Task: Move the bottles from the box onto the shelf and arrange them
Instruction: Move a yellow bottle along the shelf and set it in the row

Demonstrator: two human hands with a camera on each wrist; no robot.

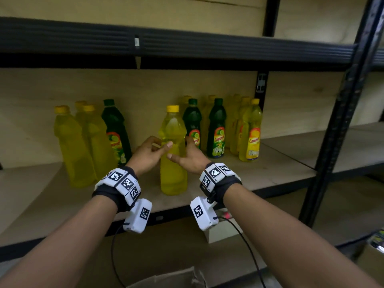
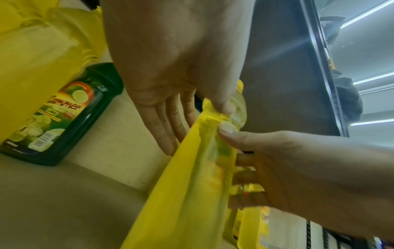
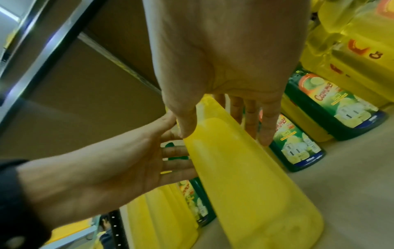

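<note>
Yellow-capped bottle of yellow liquid, standing upright on the shelf board, forward of the labelled rows. My left hand and right hand flank its waist: fingers nearly straight and lying against its sides, thumbs meeting on the near face, neither hand curled round it. Behind it, a green bottle with a lime label; further right of it, a labelled yellow bottle. Left of it, unlabelled yellow bottles. Judged full, so fairly heavy; the plastic wall is smooth and probably yields under pressure. Best taken at the narrowed waist, or steadied low when sliding, since a tall bottle pushed high may tip.
</note>
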